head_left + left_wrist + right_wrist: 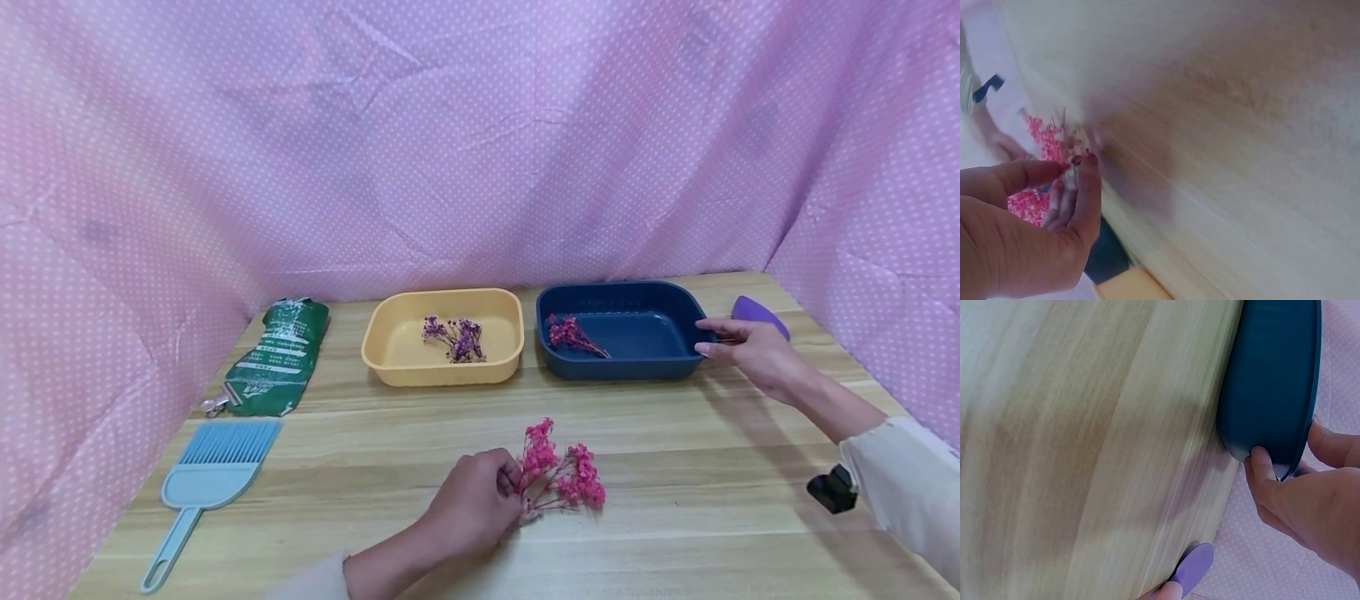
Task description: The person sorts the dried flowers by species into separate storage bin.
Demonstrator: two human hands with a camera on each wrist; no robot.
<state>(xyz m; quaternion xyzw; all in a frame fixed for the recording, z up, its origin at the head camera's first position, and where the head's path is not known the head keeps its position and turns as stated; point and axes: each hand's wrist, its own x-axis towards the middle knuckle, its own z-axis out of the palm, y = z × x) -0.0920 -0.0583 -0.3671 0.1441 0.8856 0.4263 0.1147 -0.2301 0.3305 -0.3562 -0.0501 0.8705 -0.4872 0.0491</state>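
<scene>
In the head view, my left hand (480, 493) pinches the stems of a sprig of pink dried flowers (581, 477) above the front middle of the table. The left wrist view shows its thumb and fingertips together at the stems, with pink blossoms (1029, 207) partly behind the fingers. My right hand (765, 358) holds the right end of a dark blue tray (618, 369). From the right wrist view, fingertips (1260, 456) press the tray's outer wall (1269, 381) and its rim. A pink flower sprig (570, 333) lies inside this tray, at its left.
A yellow tray (442, 377) with a purple flower sprig (467, 337) stands left of the blue one. Farther left lie a green packet (281, 358), a metal clip (217, 404) and a light blue brush (213, 483). Behind my right hand is a purple object (757, 314). Pink dotted cloth (450, 167) surrounds the table.
</scene>
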